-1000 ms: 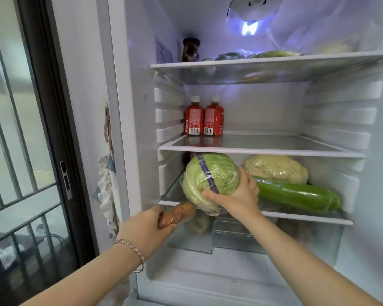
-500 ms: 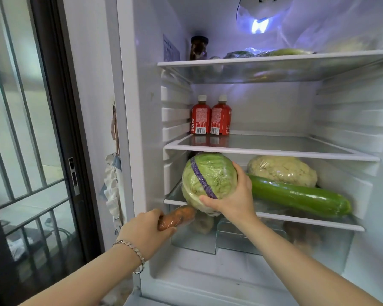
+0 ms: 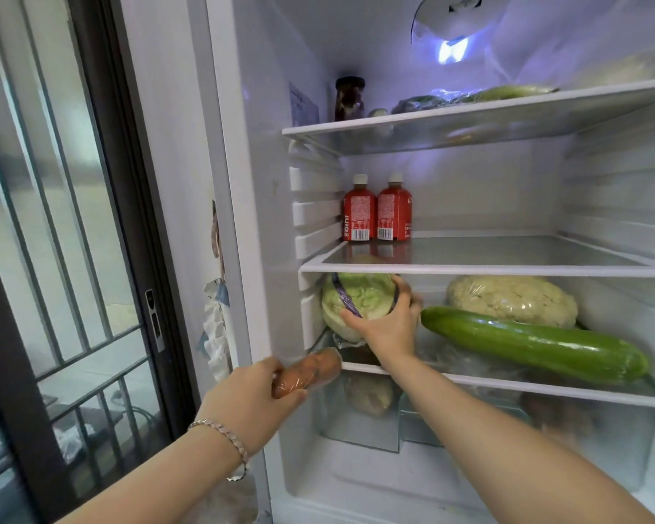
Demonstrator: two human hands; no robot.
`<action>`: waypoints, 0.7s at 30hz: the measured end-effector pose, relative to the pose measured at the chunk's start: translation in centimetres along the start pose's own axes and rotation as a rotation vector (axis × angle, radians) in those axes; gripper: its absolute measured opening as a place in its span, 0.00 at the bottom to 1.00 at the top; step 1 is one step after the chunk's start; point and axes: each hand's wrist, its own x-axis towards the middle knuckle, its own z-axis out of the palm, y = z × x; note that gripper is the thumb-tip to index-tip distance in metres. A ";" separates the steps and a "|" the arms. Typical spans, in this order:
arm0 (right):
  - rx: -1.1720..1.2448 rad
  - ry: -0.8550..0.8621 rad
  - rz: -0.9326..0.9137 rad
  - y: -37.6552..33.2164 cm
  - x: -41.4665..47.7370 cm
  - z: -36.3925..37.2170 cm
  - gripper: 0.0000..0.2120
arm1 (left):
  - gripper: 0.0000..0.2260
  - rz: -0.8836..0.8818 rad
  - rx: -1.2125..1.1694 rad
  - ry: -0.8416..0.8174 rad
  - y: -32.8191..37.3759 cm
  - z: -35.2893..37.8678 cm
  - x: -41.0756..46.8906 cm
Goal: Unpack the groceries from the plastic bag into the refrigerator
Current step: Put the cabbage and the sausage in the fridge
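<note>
Lit refrigerator [image 3: 265,183] interior straight ahead, barred glass door [image 3: 53,221] off to the left. On the third shelf [image 3: 545,390] down, over to the right: cauliflower [image 3: 511,300] at the back, long green zucchini [image 3: 534,344] lying in front of it. Against half a second ago, wrapped cabbage [image 3: 360,308] no longer out over the shelf's front lip but deeper in, now tucked under the shelf above, close against the left side wall and apart from the zucchini's tip. Right hand [image 3: 388,327] still on it, fingers curled round its lower right flank, not yet let go; whether the full weight is down on the glass, cannot tell. Left hand [image 3: 246,402] lower, just outside the shelf edge, clenched round the butt of a film-wrapped carrot [image 3: 307,372], tip aimed up at the lip and near it, touching or not, hard to say. Bracelet [image 3: 224,434] on that wrist. Two red bottles [image 3: 377,211] on the shelf above, dark jar [image 3: 349,98] and bagged greens [image 3: 469,94] on the top one. For the task: cabbage as good as stowed, only the release and the drawing back left. Carrot probably next — room for it along the shelf front, between cabbage and zucchini. Plastic bag nowhere in view, so no judging how much remains.
</note>
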 end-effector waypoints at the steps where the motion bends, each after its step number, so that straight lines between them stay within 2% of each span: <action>1: -0.016 -0.019 0.013 0.0 0.1 0.0 0.46 | 0.11 0.004 0.020 0.001 0.0 -0.1 0.0; 5: -0.174 -0.180 0.085 -0.1 -0.3 -0.9 0.52 | 0.13 0.022 0.075 0.003 0.8 -0.4 -0.2; 9: -0.363 -0.438 0.119 -1.3 -0.5 -3.1 0.55 | 0.13 0.056 0.090 0.001 1.7 -0.4 -0.9; 11: -0.467 -0.430 0.067 -1.7 -1.0 -4.8 0.43 | 0.14 0.110 0.126 0.015 1.9 -0.5 -1.3; 13: -0.481 -0.338 -0.103 -2.7 -1.9 -6.8 0.28 | 0.16 0.183 0.172 0.037 1.8 -0.6 -1.5; 14: -0.445 -0.357 -0.191 -3.4 -2.5 -7.8 0.24 | 0.18 0.237 0.182 0.048 1.7 -0.7 -1.4; 16: -0.434 -0.600 -0.301 -5.5 -3.6 -9.6 0.25 | 0.24 0.385 0.169 0.100 1.8 -1.0 -1.0; 18: -0.478 -0.888 -0.309 -7.2 -4.6 -10.5 0.27 | 0.23 0.543 0.131 0.174 2.2 -1.1 -0.1; 19: -0.491 -0.948 -0.314 -7.6 -4.7 -10.8 0.27 | 0.21 0.581 0.122 0.201 2.7 -1.4 0.2; 21: -0.510 -0.890 -0.358 -7.9 -4.6 -11.4 0.23 | 0.18 0.652 0.143 0.239 3.8 -1.6 0.8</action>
